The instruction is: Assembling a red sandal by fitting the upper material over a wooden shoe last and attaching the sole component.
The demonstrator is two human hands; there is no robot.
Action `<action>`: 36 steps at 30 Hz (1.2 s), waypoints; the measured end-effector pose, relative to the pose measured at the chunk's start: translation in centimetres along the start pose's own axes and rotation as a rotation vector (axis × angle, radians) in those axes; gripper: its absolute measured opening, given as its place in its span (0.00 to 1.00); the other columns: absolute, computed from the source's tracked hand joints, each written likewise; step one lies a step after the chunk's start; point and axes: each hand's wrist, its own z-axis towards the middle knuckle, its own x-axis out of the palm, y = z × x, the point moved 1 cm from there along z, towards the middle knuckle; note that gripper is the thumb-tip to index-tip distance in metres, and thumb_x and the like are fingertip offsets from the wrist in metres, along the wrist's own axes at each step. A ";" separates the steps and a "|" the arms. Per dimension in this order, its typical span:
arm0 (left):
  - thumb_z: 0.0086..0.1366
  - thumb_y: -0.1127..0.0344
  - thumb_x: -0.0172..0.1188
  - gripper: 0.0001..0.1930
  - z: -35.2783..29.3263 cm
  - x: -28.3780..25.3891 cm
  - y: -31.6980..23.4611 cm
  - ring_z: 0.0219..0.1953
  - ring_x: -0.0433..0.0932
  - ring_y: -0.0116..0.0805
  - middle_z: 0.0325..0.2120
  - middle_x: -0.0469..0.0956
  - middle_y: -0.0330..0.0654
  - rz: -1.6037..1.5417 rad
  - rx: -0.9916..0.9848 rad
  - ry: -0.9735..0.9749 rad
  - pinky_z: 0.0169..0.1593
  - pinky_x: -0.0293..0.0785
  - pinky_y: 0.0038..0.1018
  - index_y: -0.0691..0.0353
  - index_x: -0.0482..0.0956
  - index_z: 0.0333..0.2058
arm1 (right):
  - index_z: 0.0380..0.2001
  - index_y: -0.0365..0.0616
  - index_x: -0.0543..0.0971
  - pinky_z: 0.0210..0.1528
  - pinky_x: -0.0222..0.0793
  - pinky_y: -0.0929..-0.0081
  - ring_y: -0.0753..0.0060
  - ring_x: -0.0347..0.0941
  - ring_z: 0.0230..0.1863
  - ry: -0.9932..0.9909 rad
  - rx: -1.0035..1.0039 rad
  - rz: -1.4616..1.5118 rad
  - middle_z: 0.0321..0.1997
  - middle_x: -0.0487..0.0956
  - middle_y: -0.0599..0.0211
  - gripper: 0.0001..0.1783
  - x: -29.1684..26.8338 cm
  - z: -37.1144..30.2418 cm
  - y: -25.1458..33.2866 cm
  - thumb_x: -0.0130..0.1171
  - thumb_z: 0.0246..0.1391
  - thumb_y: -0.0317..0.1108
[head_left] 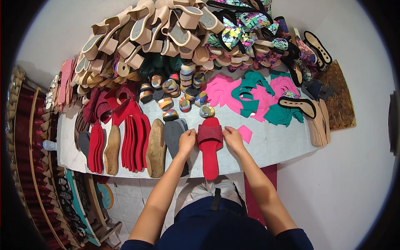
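A red flat sandal lies at the table's front edge before me, toe away, heel end at the rim. Across its front runs a darker red, textured strap. My left hand is closed, fingers pinched at the strap's left edge. On the opposite side my right hand pinches at the strap's right edge. What lies between the fingertips is mostly hidden. Dark grey soles are stacked just left of my left hand, partly under that forearm. A loose pink piece lies beyond my right hand.
Wooden shoe lasts and rows of red soles stand on the left. Patterned heels cluster mid-table. Pink and green cut pieces lie far right, near beige soles. Piled beige heeled sandals fill the back.
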 end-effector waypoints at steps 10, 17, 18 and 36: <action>0.52 0.76 0.53 0.21 -1.8 -1.4 0.8 0.41 0.71 0.30 0.40 0.71 0.45 -0.277 0.005 0.417 0.45 0.67 0.22 0.74 0.63 0.47 | 0.52 0.32 0.58 0.37 0.68 0.80 0.72 0.71 0.40 0.327 0.075 0.521 0.43 0.71 0.57 0.36 1.5 -3.7 -0.9 0.59 0.36 0.26; 0.49 0.73 0.59 0.18 -1.9 0.6 2.8 0.30 0.74 0.26 0.29 0.76 0.42 0.147 0.236 -0.041 0.34 0.70 0.21 0.71 0.71 0.41 | 0.43 0.34 0.69 0.38 0.67 0.76 0.67 0.73 0.38 -0.048 0.092 0.077 0.38 0.75 0.54 0.24 3.4 -2.4 -3.6 0.59 0.40 0.34; 0.49 0.73 0.59 0.18 -1.7 0.7 3.1 0.30 0.74 0.26 0.29 0.76 0.42 0.146 0.237 -0.045 0.34 0.70 0.21 0.71 0.71 0.41 | 0.39 0.35 0.73 0.38 0.67 0.75 0.67 0.74 0.36 -0.035 0.112 0.092 0.35 0.77 0.56 0.20 3.5 -2.5 -3.3 0.58 0.41 0.35; 0.46 0.67 0.62 0.17 -2.5 0.9 2.8 0.31 0.77 0.32 0.27 0.77 0.48 0.213 0.242 -0.124 0.36 0.70 0.23 0.70 0.75 0.35 | 0.37 0.33 0.73 0.36 0.67 0.77 0.69 0.75 0.33 -0.043 0.032 0.116 0.31 0.78 0.58 0.21 3.1 -2.7 -3.7 0.60 0.40 0.35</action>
